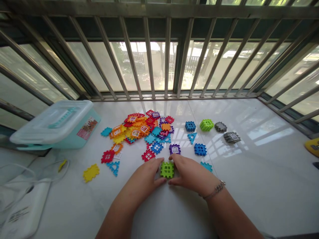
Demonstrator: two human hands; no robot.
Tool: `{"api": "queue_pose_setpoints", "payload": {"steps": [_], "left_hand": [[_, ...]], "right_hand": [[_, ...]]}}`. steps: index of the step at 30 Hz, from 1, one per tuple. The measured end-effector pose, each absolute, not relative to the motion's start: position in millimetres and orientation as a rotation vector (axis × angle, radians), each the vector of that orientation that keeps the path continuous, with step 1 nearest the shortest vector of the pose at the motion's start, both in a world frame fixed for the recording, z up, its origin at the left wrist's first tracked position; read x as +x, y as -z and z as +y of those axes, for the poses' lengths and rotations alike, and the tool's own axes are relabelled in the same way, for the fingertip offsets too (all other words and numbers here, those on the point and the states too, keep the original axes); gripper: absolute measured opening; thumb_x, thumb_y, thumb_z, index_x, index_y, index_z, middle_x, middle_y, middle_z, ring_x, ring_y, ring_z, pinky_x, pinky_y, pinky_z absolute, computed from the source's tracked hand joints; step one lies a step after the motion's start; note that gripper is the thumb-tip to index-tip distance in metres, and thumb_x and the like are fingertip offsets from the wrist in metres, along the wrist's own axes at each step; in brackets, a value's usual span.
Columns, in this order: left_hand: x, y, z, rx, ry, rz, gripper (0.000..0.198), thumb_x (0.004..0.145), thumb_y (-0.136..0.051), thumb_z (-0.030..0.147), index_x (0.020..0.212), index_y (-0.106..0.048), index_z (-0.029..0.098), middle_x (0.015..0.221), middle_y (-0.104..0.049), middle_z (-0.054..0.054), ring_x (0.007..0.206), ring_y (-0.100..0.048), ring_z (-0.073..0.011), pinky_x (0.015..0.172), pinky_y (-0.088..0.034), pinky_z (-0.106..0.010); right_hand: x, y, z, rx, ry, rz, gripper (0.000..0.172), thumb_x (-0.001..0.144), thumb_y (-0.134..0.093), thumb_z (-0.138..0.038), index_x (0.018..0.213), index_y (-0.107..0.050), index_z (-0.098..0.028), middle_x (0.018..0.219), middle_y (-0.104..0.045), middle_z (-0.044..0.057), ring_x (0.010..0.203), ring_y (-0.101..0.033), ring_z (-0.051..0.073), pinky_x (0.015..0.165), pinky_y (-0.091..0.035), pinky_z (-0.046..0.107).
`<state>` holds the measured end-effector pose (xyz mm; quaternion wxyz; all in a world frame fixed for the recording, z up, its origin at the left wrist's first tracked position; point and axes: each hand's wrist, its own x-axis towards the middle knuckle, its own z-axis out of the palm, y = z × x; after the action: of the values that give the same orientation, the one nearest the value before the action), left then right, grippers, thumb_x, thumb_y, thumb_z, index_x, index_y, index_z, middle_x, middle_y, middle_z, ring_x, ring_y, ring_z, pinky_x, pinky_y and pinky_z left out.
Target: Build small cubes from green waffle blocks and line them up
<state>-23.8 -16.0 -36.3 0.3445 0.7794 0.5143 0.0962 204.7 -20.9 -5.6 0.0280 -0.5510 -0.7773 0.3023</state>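
Far left, your lidded box [84,132]; then a yellow piece [91,173] and a mixed heap [140,123]. Your left hand [149,173], half-curled, brackets the green block [167,170] at centre, in front of you; your right hand [187,171], half-curled too, brackets its right side. Can't tell if either grips. Rightward: blue piece [200,149], lime stack [206,125], grey stack [231,137].

- Left forearm [122,209], bottom centre-left of the frame: bare, widening toward the lower edge.
- Left hand [149,172], lower centre: bare, with short, rounded fingers.
- Right forearm [231,212], lower right of centre: bare.
- Right hand [190,171]: bare.
- Silver-grey bracelet [218,188] around the right wrist: thin band, chunkier linked ornament; finer detail too small to read.
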Motion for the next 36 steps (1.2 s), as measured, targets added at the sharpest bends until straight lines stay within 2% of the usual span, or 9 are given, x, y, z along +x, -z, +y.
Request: {"api": "queue_pose_setpoints", "payload": {"steps": [6,12,16,18,21,24,29,36], "left_hand": [[-23,35,-15,2.044,-0.189,1.322,0.061,0.088,-0.076,0.032,0.147,-0.062,0.024,0.138,-0.072,-0.014,0.119,-0.070,-0.0321,0.104,-0.054,-0.041],[-22,33,-15,2.030,-0.179,1.331,0.061,0.088,-0.073,0.033,0.148,-0.061,0.024,0.134,-0.073,-0.014,0.117,-0.070,-0.0331,0.101,-0.054,-0.041],[-22,34,-16,2.002,-0.174,1.361,0.066,0.088,-0.073,0.037,0.152,-0.058,0.025,0.126,-0.075,-0.013,0.117,-0.069,-0.0337,0.101,-0.054,-0.040],[-22,34,-16,1.994,-0.150,1.373,0.069,0.088,-0.073,0.040,0.153,-0.057,0.025,0.127,-0.074,-0.013,0.117,-0.069,-0.0338,0.100,-0.054,-0.040],[-22,35,-16,1.995,-0.125,1.372,0.071,0.088,-0.074,0.042,0.154,-0.057,0.025,0.135,-0.073,-0.014,0.117,-0.070,-0.0337,0.100,-0.055,-0.041],[-22,34,-15,2.013,-0.109,1.370,0.070,0.088,-0.072,0.043,0.154,-0.057,0.025,0.142,-0.070,-0.014,0.120,-0.069,-0.0337,0.101,-0.054,-0.040],[-20,32,-14,2.038,-0.105,1.364,0.067,0.089,-0.070,0.043,0.152,-0.059,0.024,0.135,-0.072,-0.015,0.126,-0.067,-0.0348,0.105,-0.052,-0.041],[-22,36,-15,2.040,-0.125,1.361,0.068,0.088,-0.072,0.041,0.152,-0.059,0.025,0.139,-0.071,-0.014,0.124,-0.068,-0.0341,0.103,-0.052,-0.040]], "right_hand": [[205,2,-21,-1.655,-0.937,-2.405,0.045,0.084,-0.087,-0.031,0.119,-0.061,-0.020,0.115,-0.072,0.010,0.106,-0.071,0.027,0.084,-0.048,0.032],[213,-6,-22,-1.568,-0.924,-2.395,0.043,0.084,-0.087,-0.030,0.118,-0.062,-0.022,0.116,-0.072,0.008,0.104,-0.070,0.025,0.084,-0.049,0.031],[252,-20,-14,-1.605,-1.007,-2.226,0.045,0.085,-0.086,-0.040,0.120,-0.063,-0.026,0.113,-0.074,0.004,0.090,-0.071,0.020,0.075,-0.050,0.028],[281,-22,-6,-1.800,-0.892,-2.060,0.046,0.089,-0.080,-0.051,0.121,-0.061,-0.025,0.104,-0.074,0.003,0.082,-0.071,0.020,0.070,-0.049,0.028],[321,-12,8,-2.233,-0.483,-1.706,0.055,0.092,-0.072,-0.064,0.125,-0.058,-0.021,0.099,-0.075,0.007,0.087,-0.072,0.024,0.072,-0.048,0.031],[342,8,20,-2.566,-0.300,-1.427,0.063,0.093,-0.067,-0.069,0.128,-0.058,-0.018,0.105,-0.076,0.015,0.101,-0.074,0.032,0.077,-0.049,0.035],[338,30,36,-2.682,-0.311,-1.340,0.065,0.093,-0.064,-0.070,0.128,-0.060,-0.016,0.115,-0.075,0.022,0.109,-0.074,0.037,0.086,-0.052,0.040],[330,35,41,-2.650,-0.294,-1.382,0.066,0.093,-0.063,-0.070,0.129,-0.058,-0.015,0.113,-0.075,0.023,0.110,-0.074,0.037,0.091,-0.054,0.043]]}}
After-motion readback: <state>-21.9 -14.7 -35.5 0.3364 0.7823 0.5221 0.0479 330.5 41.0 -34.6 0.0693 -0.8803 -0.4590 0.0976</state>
